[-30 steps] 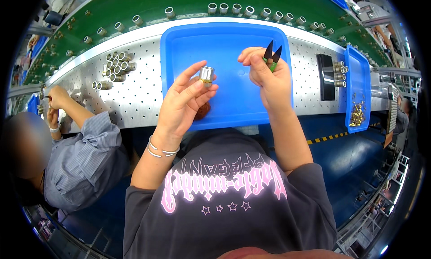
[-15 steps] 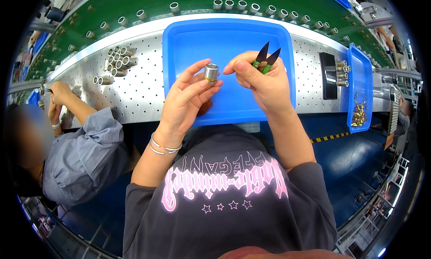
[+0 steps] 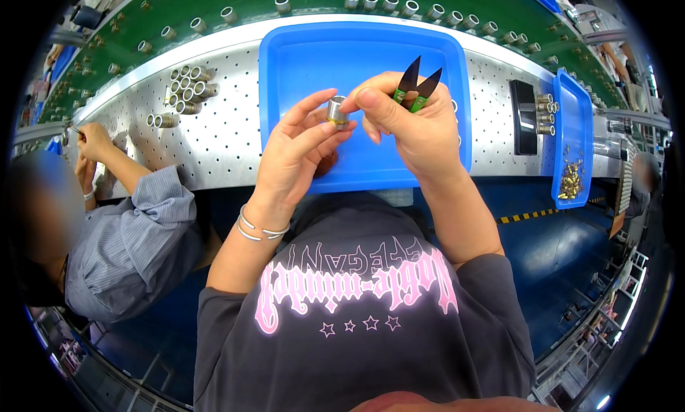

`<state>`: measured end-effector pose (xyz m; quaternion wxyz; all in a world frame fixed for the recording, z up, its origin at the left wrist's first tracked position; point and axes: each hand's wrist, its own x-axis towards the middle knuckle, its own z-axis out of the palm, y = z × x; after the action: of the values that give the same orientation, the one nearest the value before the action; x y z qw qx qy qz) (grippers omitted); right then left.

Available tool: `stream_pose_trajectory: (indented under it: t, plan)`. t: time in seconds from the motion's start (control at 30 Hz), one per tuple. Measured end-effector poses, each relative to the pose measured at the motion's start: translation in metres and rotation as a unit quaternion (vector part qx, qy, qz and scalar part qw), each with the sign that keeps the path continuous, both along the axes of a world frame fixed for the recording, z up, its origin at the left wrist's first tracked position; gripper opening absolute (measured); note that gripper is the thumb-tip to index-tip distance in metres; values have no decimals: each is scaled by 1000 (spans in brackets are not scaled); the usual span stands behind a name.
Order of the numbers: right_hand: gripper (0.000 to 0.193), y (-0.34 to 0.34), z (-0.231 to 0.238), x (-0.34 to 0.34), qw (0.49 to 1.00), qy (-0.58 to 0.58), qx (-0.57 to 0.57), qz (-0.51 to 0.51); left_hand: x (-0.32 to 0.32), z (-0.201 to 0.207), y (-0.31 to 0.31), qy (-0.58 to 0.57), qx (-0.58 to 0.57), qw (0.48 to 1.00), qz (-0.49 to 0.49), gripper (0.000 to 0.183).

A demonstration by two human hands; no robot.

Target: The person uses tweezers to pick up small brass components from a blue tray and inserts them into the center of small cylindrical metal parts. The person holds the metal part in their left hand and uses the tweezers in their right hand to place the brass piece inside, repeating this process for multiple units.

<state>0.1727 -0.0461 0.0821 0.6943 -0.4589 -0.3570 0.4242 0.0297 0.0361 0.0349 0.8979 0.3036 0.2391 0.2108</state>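
Observation:
My left hand (image 3: 289,151) holds a short silver metal sleeve (image 3: 337,107) with a brass-coloured lower end, gripped between thumb and fingers above the blue tray (image 3: 314,44). Against the sleeve's right side rest the fingertips of my right hand (image 3: 421,130). That same hand keeps a pair of green-handled thread snips (image 3: 414,97) tucked in its palm, their two dark blades apart and pointing away from me. Part of a small reddish-brown thing (image 3: 327,164) shows behind my left hand; its kind I cannot make out.
Several metal sleeves (image 3: 187,87) stand grouped on the perforated metal bench (image 3: 232,119) at left. More line the green belt (image 3: 314,5) at the far side. At right lie a black flat rectangular thing (image 3: 524,119) and a narrow blue tray (image 3: 579,134) with small brass parts. A co-worker (image 3: 128,226) sits at left.
My right hand has moved left, bringing its fingertips onto the sleeve. The snips have shifted left with it. My left hand stays nearly in place.

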Motion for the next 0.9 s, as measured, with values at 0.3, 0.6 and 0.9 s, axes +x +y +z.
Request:
stream_pose_trajectory:
  t: [0.3,0.6,0.9]
  plan:
    - [13,2,8,-5,1000,12,-2,8,-1,-10,-8,71,149,986,-3,38]
    - [26,2,-5,6,949,-276,-128,-79,-2,2,-4,56,82,994,33,41]
    - [23,-12,-30,2,881,-451,-102,-105,-3,-2,1,38,108,992,54,43]
